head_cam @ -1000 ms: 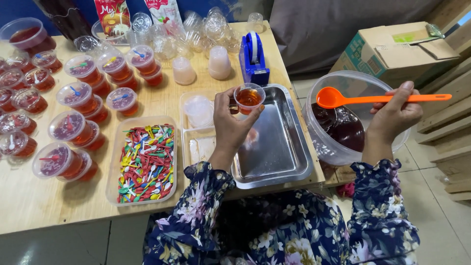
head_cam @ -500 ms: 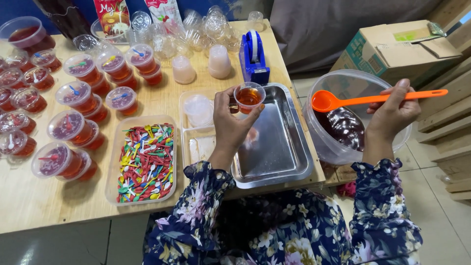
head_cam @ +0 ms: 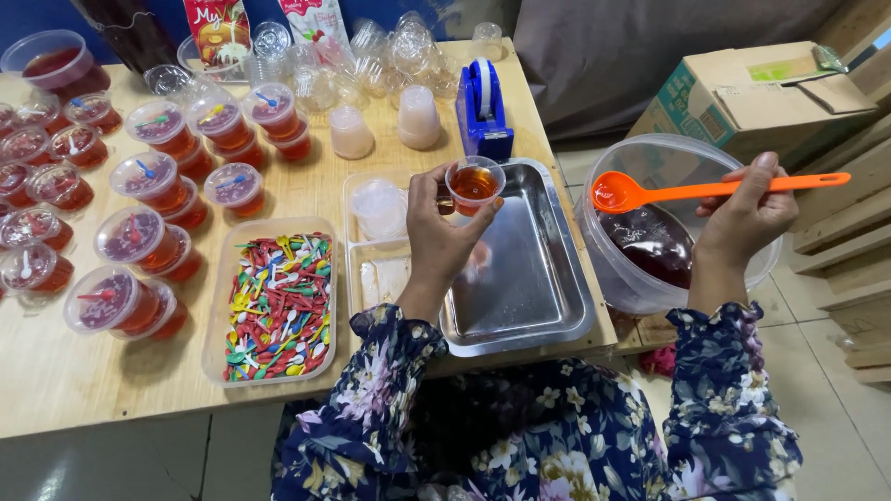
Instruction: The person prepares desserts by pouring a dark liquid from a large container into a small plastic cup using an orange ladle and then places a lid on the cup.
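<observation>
My left hand holds a small clear plastic cup partly filled with amber-red liquid, raised above the steel tray. My right hand grips the handle of an orange ladle. Its bowl carries a little red liquid and hovers over a big clear tub of dark red liquid, off the table's right edge. Cup and ladle are apart.
Many lidded cups of red jelly fill the left of the wooden table. A clear tray of colourful small spoons lies near the front. A blue tape dispenser, empty cups and a cardboard box stand behind.
The ladle has drifted a little left and down over the tub. The cup in my left hand has stayed where it was.
</observation>
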